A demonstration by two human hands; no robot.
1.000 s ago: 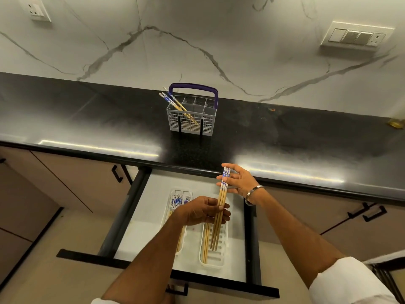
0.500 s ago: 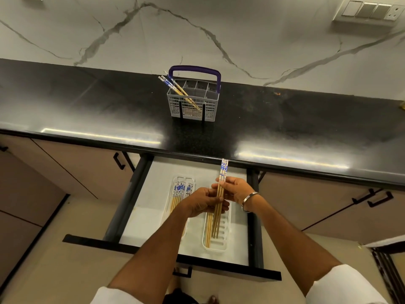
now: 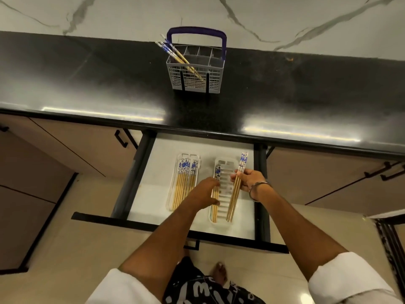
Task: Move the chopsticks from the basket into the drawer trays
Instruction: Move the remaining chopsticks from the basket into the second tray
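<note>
- The right hand is closed around a small bundle of chopsticks, tips angled down over the right tray.
- Just to its left, the left hand spreads loosely over chopsticks already lying there.
- Placing step; next, I'd judge, lowering and releasing the bundle flat.
- Farther left, the left tray is stocked.
- Well beyond, the basket holds a few more.

White marble wall with grey veins at the far side. Glossy black countertop below it, streaked by bright strips of reflected light near its front edge. Tan cabinet fronts with black handles left and right, pale tiled floor nearest.
</note>
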